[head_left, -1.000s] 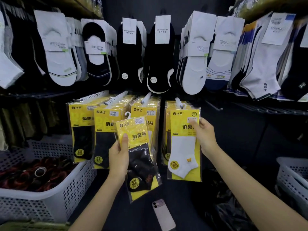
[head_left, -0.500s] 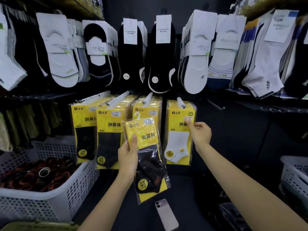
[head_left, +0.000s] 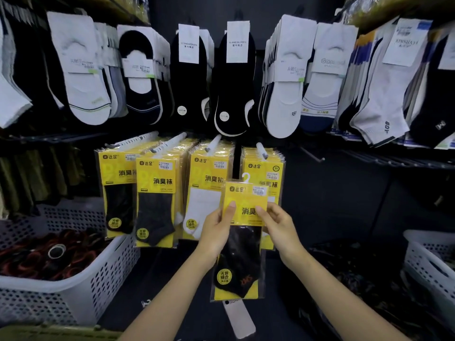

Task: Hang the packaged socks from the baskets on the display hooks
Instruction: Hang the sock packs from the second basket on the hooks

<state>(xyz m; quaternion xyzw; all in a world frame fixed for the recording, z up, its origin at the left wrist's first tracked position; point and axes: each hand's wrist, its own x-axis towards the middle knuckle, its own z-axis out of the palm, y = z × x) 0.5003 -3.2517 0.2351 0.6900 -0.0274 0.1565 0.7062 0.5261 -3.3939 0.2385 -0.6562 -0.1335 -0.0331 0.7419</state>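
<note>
A yellow sock package (head_left: 242,232) with a black sock inside and a small white hanger hook on top is held upright in front of the display. My left hand (head_left: 218,230) grips its left edge with the thumb on the front. Its right edge is pinched by my right hand (head_left: 277,223). Behind it, several stacks of like yellow packages hang on white display hooks (head_left: 261,150); the rightmost stack (head_left: 264,168) is partly hidden by the held package.
A white perforated basket (head_left: 73,279) with dark red-black items stands at the lower left. Another white basket (head_left: 430,262) sits at the lower right. A white phone (head_left: 240,321) lies on the dark floor below the package. Rows of loose socks hang above.
My right hand let go of the white-sock package now hanging on the rightmost hook and came to the held package. My left hand carried that package right and up, in front of that stack.
</note>
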